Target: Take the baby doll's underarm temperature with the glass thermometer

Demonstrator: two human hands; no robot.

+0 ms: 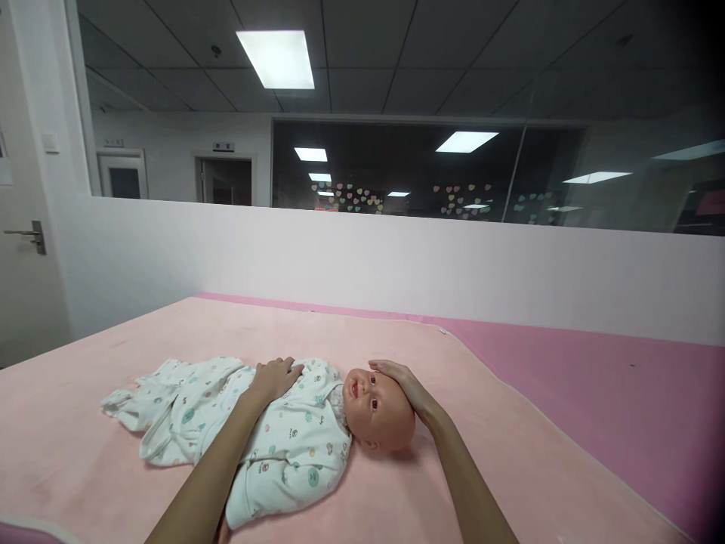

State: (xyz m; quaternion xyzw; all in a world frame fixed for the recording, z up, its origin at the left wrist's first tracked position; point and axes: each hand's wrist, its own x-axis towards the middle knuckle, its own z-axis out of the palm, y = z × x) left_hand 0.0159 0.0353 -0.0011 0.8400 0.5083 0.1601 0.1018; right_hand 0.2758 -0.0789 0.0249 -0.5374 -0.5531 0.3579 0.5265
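Observation:
A baby doll lies on its back on a pale pink blanket (84, 453), its bare head (379, 412) to the right. It wears a white romper (283, 446) printed with small coloured shapes. My left hand (276, 378) rests flat on the doll's chest, fingers stretched out. My right hand (403, 385) cups the top and far side of the doll's head, with the fingers curved along it.
The blanket covers a darker pink mattress (623, 408) that shows on the right. Behind runs a low white wall (396, 257) with glass above it. A door with a metal handle (34, 236) is at far left.

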